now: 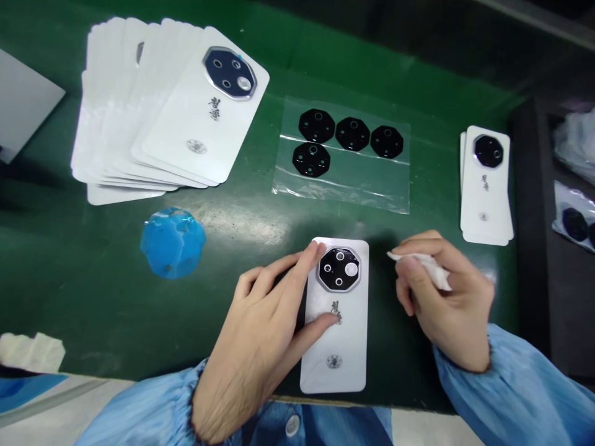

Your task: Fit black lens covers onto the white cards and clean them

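A white phone back cover (335, 337) with a dark octagonal camera plate (339, 269) lies on the green table near the front edge. My left hand (260, 334) steadies it, index finger at its top left corner and thumb pressed on its middle. My right hand (441, 297) hovers just right of the cover, its fingers closed on a small white wipe (430, 267).
A fanned stack of white covers (158, 118) lies at the back left. A clear sheet (344, 179) carries several black octagonal lenses (352, 133). A small pile of finished covers (486, 186) sits right, a blue film wad (173, 243) left, a dark tray (534, 248) far right.
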Demonstrator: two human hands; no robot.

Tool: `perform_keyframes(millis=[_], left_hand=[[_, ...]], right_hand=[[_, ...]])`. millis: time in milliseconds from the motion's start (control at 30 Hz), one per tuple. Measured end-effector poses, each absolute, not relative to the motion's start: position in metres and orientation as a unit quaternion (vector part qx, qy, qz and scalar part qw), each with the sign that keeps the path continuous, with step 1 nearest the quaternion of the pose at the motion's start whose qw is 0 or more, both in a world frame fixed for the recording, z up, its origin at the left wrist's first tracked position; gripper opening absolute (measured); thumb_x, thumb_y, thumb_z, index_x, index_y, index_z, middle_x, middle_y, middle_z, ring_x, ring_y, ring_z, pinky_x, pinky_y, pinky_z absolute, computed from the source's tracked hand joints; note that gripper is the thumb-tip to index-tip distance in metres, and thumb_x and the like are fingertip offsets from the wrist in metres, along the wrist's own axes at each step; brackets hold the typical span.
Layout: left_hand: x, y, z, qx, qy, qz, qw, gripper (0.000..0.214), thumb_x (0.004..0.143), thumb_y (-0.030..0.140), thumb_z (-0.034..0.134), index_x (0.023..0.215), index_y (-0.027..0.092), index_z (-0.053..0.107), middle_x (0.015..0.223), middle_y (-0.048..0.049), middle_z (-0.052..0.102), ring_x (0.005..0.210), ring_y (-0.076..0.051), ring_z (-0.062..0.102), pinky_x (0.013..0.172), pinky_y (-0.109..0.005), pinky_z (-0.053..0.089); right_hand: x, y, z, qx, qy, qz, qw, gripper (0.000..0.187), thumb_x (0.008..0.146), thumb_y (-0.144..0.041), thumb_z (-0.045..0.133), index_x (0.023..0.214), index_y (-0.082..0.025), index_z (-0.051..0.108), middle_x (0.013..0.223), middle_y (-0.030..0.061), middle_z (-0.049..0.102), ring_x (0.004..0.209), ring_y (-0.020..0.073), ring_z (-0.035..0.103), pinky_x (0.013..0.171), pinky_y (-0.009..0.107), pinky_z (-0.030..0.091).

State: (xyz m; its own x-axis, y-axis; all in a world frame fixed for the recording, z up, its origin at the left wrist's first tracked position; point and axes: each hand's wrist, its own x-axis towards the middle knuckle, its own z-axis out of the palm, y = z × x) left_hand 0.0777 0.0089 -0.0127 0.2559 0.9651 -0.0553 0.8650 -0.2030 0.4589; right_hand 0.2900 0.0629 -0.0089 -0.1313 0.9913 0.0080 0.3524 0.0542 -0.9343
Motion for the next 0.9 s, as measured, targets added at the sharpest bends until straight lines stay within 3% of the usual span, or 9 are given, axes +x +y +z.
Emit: perform_keyframes(millis=[200, 333, 467, 600, 667, 733, 900], left_hand=[[0.077, 0.009, -0.014, 0.761, 0.603, 0.119, 0.209, 0.083, 0.085, 0.044, 0.063, 0.149, 0.019, 0.017, 0.141, -0.002, 0.051, 0.118, -0.024, 0.046, 0.093, -0.036, 0.031], [0.077, 0.009, -0.015, 0.76, 0.606, 0.121, 0.203, 0.086, 0.084, 0.045, 0.064, 0.15, 0.021, 0.015, 0.137, -0.0029, 0.055, 0.115, -0.026, 0.049, 0.092, -0.038, 0.034], [0.077, 0.008, -0.016, 0.757, 0.613, 0.113, 0.197, 0.083, 0.082, 0.045, 0.066, 0.148, 0.023, 0.022, 0.133, -0.0062, 0.057, 0.113, -0.028, 0.051, 0.09, -0.04, 0.039], [0.074, 0.008, -0.012, 0.747, 0.607, 0.163, 0.217, 0.081, 0.082, 0.048, 0.065, 0.147, 0.021, 0.024, 0.146, -0.0126, 0.039, 0.128, -0.03, 0.042, 0.099, -0.044, 0.042], [0.072, 0.015, -0.005, 0.724, 0.613, 0.215, 0.231, 0.066, 0.086, 0.041, 0.062, 0.142, 0.022, 0.033, 0.146, -0.0122, 0.035, 0.133, -0.028, 0.038, 0.104, -0.043, 0.042], [0.07, 0.03, 0.003, 0.699, 0.622, 0.266, 0.232, 0.044, 0.09, 0.028, 0.057, 0.132, 0.022, 0.046, 0.138, -0.0097, 0.043, 0.13, -0.024, 0.043, 0.102, -0.039, 0.045], [0.069, 0.098, 0.002, 0.689, 0.627, 0.314, 0.184, 0.024, 0.087, 0.022, 0.059, 0.11, 0.015, 0.058, 0.11, -0.0077, 0.058, 0.092, -0.016, 0.063, 0.082, -0.03, 0.054]], right_hand=[[0.298, 0.072, -0.008, -0.553, -0.482, 0.517, 0.441, 0.005, 0.09, -0.02, 0.061, 0.091, -0.021, 0.066, 0.081, 0.0018, 0.05, 0.05, 0.0083, 0.048, 0.029, 0.023, 0.027], [0.299, 0.072, -0.006, -0.56, -0.489, 0.517, 0.424, 0.005, 0.089, -0.02, 0.062, 0.09, -0.02, 0.067, 0.084, 0.003, 0.051, 0.055, 0.0095, 0.052, 0.031, 0.024, 0.029], [0.3, 0.071, -0.005, -0.568, -0.499, 0.511, 0.409, 0.005, 0.09, -0.022, 0.062, 0.09, -0.021, 0.067, 0.085, 0.0029, 0.052, 0.056, 0.0094, 0.053, 0.034, 0.025, 0.032], [0.3, 0.072, -0.006, -0.561, -0.501, 0.519, 0.406, 0.006, 0.09, -0.024, 0.062, 0.092, -0.021, 0.067, 0.082, 0.002, 0.053, 0.054, 0.0095, 0.053, 0.036, 0.025, 0.034], [0.3, 0.073, -0.007, -0.554, -0.501, 0.525, 0.408, 0.007, 0.09, -0.025, 0.062, 0.093, -0.021, 0.066, 0.076, 0.0, 0.052, 0.049, 0.0086, 0.051, 0.036, 0.025, 0.035], [0.3, 0.073, -0.008, -0.545, -0.499, 0.532, 0.413, 0.008, 0.091, -0.026, 0.061, 0.094, -0.02, 0.066, 0.07, -0.002, 0.05, 0.045, 0.0078, 0.049, 0.036, 0.025, 0.034], [0.3, 0.074, -0.012, -0.531, -0.506, 0.533, 0.422, 0.01, 0.089, -0.028, 0.062, 0.093, -0.02, 0.066, 0.066, -0.003, 0.051, 0.044, 0.0078, 0.049, 0.037, 0.023, 0.036]])
